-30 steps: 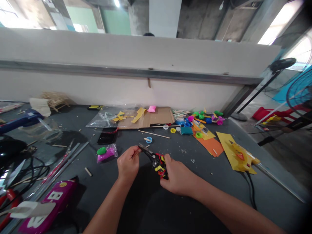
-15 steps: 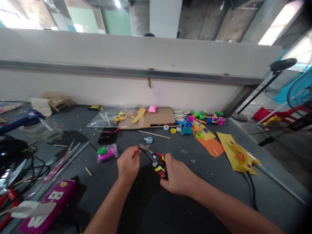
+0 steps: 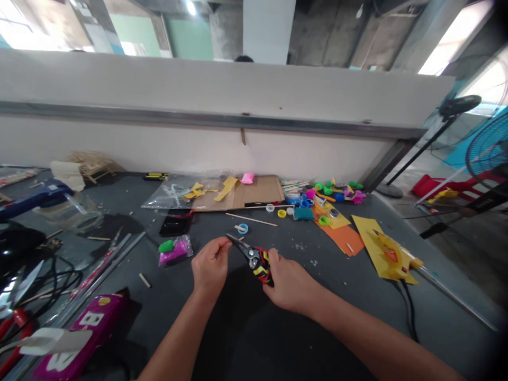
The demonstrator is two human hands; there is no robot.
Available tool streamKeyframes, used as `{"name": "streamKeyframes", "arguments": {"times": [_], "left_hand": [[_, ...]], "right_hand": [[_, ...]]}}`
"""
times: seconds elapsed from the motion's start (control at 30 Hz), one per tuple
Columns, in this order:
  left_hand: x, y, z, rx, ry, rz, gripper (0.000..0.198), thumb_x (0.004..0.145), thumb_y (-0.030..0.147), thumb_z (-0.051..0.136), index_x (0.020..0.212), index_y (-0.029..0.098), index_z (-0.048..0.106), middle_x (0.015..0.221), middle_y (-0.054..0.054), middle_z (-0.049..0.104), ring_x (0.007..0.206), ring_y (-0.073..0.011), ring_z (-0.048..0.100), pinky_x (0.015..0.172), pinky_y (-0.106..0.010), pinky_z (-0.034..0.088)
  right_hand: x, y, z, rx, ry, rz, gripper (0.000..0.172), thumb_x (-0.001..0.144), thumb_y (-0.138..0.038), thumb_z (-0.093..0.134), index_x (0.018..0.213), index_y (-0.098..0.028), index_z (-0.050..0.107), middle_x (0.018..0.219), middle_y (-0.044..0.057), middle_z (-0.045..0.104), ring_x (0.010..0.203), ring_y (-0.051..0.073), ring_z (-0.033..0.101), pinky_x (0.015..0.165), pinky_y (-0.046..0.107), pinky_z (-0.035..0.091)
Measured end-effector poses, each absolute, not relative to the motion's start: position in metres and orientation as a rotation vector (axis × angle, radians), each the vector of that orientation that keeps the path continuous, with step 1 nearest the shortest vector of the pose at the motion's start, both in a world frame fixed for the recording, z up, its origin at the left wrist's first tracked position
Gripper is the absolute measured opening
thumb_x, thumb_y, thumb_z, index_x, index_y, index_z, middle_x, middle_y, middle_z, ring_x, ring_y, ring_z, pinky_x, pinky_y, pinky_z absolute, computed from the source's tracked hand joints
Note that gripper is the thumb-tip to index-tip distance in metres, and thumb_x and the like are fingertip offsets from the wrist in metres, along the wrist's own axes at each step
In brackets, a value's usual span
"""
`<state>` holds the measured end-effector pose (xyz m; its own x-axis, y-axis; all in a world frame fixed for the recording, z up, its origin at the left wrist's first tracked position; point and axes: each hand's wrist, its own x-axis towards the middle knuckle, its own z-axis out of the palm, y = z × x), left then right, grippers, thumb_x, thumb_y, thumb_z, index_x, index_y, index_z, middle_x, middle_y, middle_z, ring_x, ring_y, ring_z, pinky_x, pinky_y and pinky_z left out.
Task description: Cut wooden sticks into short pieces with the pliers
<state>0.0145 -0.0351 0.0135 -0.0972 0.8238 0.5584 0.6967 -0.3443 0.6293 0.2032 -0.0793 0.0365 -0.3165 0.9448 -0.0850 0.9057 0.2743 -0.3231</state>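
My right hand is wrapped round the black, red and yellow handles of a pair of shears. Their dark pointed blades reach up and left to the fingertips of my left hand. Thumb and forefinger of that hand are pinched together at the blade tips, and whatever they hold is too small or too hidden to make out. Just beyond the tips lies a blue ring with a short wooden piece across it. A thin wooden stick rests behind it on the dark table.
To the left are a purple power strip, scissors, clear rods and a bag of purple and green clay. Cardboard lies at the back. A yellow glue gun sits at right, near colourful clay pieces.
Both hands stay nearly in place. The shears have shifted very slightly and their handles look a little differently angled in my right hand.
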Motion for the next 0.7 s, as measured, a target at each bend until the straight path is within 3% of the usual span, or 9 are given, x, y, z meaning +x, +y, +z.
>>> {"name": "streamKeyframes", "arguments": {"times": [0.27, 0.47, 0.7], "left_hand": [[0.014, -0.032, 0.016, 1.853, 1.542, 1.625, 0.013, 0.080, 0.028, 0.055, 0.082, 0.021, 0.066, 0.082, -0.002, 0.065, 0.080, -0.0148, 0.060, 0.073, -0.026, 0.046], [0.018, -0.031, 0.019, 1.492, 1.474, 1.615, 0.015, 0.078, 0.031, 0.056, 0.083, 0.018, 0.063, 0.077, -0.001, 0.061, 0.059, -0.0109, 0.059, 0.056, -0.023, 0.047], [0.014, -0.020, 0.013, 1.056, 1.302, 1.682, 0.023, 0.073, 0.032, 0.062, 0.089, 0.016, 0.060, 0.070, 0.001, 0.061, 0.062, -0.0105, 0.060, 0.066, -0.027, 0.052]], "right_hand": [[0.248, -0.054, 0.050, -1.970, -2.383, 0.253, 0.039, 0.067, -0.039, 0.055, 0.097, -0.016, 0.044, 0.091, 0.011, 0.057, 0.081, 0.025, 0.056, 0.063, 0.031, 0.035], [0.296, -0.036, 0.043, -1.994, -2.610, 0.136, 0.048, 0.057, -0.033, 0.064, 0.100, -0.015, 0.053, 0.099, 0.012, 0.056, 0.096, 0.030, 0.049, 0.078, 0.037, 0.035], [0.314, -0.025, 0.030, -2.210, -2.528, 0.257, 0.069, 0.055, -0.041, 0.069, 0.116, -0.017, 0.049, 0.114, 0.014, 0.051, 0.107, 0.034, 0.044, 0.083, 0.046, 0.034]]}}
